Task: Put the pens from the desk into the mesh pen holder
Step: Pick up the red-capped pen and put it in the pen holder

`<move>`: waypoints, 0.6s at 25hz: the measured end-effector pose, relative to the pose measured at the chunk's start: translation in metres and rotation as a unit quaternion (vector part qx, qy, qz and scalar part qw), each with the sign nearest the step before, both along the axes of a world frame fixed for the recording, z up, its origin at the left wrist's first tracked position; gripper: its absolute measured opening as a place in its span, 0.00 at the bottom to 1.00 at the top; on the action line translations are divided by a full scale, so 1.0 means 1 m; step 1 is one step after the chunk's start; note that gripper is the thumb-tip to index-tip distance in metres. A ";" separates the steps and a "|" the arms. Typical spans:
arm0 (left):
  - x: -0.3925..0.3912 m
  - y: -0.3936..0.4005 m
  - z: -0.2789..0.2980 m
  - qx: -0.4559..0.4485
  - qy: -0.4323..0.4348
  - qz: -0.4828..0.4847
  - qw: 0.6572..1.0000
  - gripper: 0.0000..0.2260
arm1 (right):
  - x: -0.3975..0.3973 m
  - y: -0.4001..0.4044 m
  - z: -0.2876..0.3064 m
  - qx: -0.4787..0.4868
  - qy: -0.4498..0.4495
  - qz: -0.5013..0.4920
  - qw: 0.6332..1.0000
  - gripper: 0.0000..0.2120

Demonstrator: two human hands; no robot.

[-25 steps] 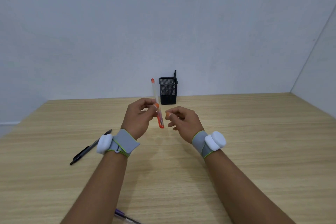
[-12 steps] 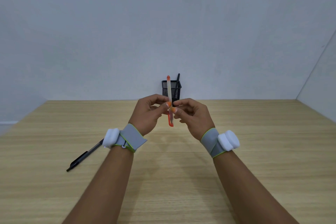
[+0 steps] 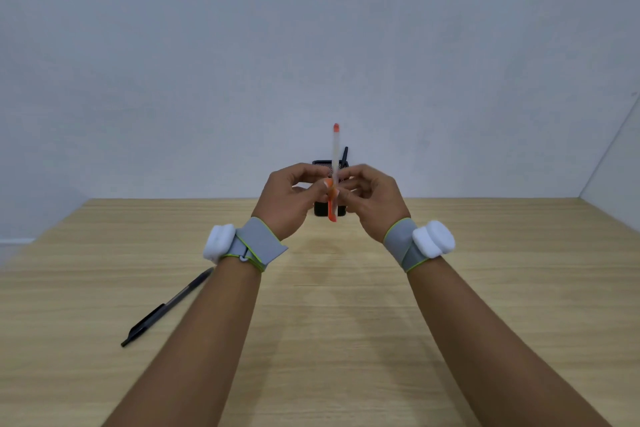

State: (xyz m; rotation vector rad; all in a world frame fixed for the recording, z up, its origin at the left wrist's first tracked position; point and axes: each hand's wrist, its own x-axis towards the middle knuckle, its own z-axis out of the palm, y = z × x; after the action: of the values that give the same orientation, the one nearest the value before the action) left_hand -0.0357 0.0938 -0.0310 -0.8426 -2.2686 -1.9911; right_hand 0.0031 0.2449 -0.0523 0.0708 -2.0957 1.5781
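Observation:
An orange-and-clear pen [image 3: 335, 152] stands upright in the air, pinched near its orange cap end by the fingertips of both my left hand [image 3: 289, 199] and my right hand [image 3: 372, 199]. Right behind the hands, at the desk's far edge by the wall, sits the black mesh pen holder [image 3: 320, 210], mostly hidden by my fingers. The top of a dark pen [image 3: 345, 153] sticks out of it. A black pen [image 3: 166, 307] lies slantwise on the desk, left of my left forearm.
The light wooden desk [image 3: 502, 305] runs to a grey-white wall at the back and a side wall at the right. Both wrists carry grey straps with white pods.
Both hands have risen and moved forward toward the holder with the orange pen, which now stands more upright. The right hand, apart from it a second ago, now pinches it too.

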 end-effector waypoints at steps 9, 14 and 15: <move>-0.025 -0.010 -0.008 0.007 -0.043 0.047 0.998 0.08 | -0.052 0.028 0.026 0.042 -0.013 -0.072 0.996 0.39; -0.037 -0.013 -0.020 0.019 -0.061 0.061 0.996 0.07 | -0.072 0.039 0.030 0.069 -0.016 -0.114 0.991 0.49; -0.038 -0.013 -0.024 0.017 -0.061 0.060 0.996 0.07 | -0.075 0.041 0.030 0.081 -0.020 -0.120 0.989 0.50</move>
State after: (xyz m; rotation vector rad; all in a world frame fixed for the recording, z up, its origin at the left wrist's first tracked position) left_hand -0.0742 0.0808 -0.0547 -0.5813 -2.2794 -2.0738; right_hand -0.0723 0.2857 -0.0220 -0.1533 -2.1686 1.2760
